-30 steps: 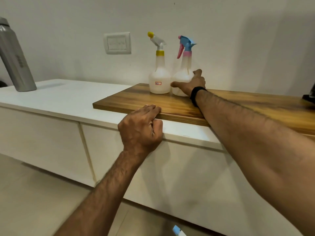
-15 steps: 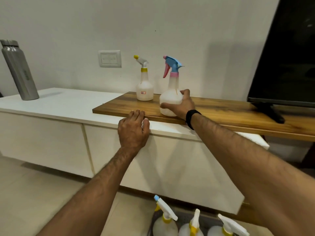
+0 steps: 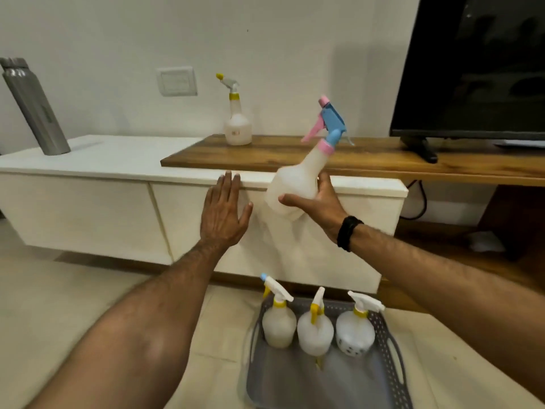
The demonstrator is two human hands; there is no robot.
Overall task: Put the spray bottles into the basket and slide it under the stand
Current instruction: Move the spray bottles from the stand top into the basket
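Observation:
My right hand (image 3: pixel 317 203) grips the round body of a white spray bottle with a pink and blue head (image 3: pixel 298 180), tilted in the air in front of the white cabinet. My left hand (image 3: pixel 224 211) lies flat and open against the cabinet front, fingertips at its top edge. A second white spray bottle with a yellow collar (image 3: pixel 237 125) stands upright on the wooden stand top (image 3: pixel 368 157). Below, on the floor, a grey perforated basket (image 3: pixel 389 364) holds three white spray bottles with yellow collars (image 3: pixel 314 327) in a row at its far side.
A steel water bottle (image 3: pixel 35 107) stands at the left of the white cabinet top (image 3: pixel 118 154). A black TV (image 3: pixel 472 69) sits on the wooden top at right. Cables hang under the wooden shelf at right. Tiled floor (image 3: pixel 59 290) lies left of the basket.
My right hand lifted the pink-and-blue bottle off the wooden top and brought it forward and down, tilted. My left hand uncurled from the edge to lie flat. The view dropped, showing the basket.

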